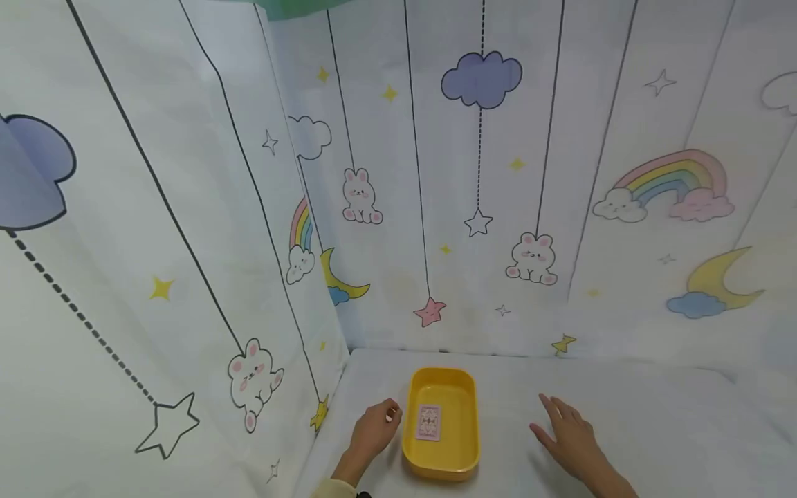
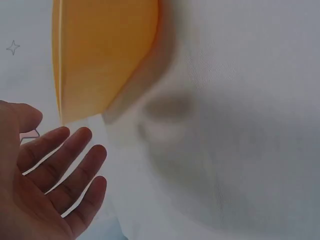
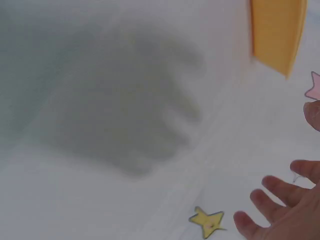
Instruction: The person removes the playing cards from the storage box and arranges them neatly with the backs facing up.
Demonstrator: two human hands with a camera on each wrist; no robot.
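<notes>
A yellow rectangular tray (image 1: 457, 443) stands on the white surface, and a pink patterned card or deck of cards (image 1: 428, 422) lies inside it, toward the left. Just left of the tray is my left hand (image 1: 376, 430), with its fingers loosely bent and nothing in them. In the left wrist view that hand (image 2: 55, 185) shows an empty palm below the tray's side (image 2: 107, 55). My right hand (image 1: 569, 439) hovers to the right of the tray, fingers spread and holding nothing. Its fingers (image 3: 272, 197) appear apart from the tray in the right wrist view.
White cloth (image 1: 517, 387) covers the work surface. Behind and to the left rise fabric walls (image 1: 398, 263) printed with clouds, rabbits, stars and rainbows. A green edge (image 1: 299, 7) hangs at the top. Both hands cast soft shadows on the cloth.
</notes>
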